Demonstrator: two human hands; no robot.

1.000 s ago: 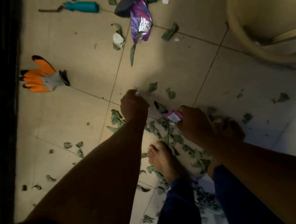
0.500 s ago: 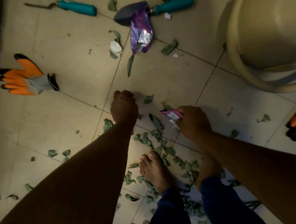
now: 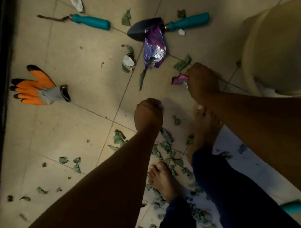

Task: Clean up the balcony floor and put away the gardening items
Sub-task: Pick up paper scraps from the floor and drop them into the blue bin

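Head view looked down at a tiled balcony floor (image 3: 76, 53) strewn with dry leaves (image 3: 166, 145). The right hand (image 3: 203, 82) pinched a small pink wrapper (image 3: 179, 79) in its fingers, just above the floor. The left hand (image 3: 148, 114) was curled into a fist; whether it held scraps could not be told. A trowel (image 3: 169, 25), a purple foil wrapper (image 3: 155, 48), a teal-handled weeder (image 3: 88, 22) and an orange glove (image 3: 35, 89) lay apart on the tiles, beside a beige bucket (image 3: 278, 48).

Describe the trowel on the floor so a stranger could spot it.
Start at the big beige tub on the right and look left across the tiles. The trowel lies there, its dark blade partly under a purple foil wrapper; the other teal-handled tool has a thin prong instead.
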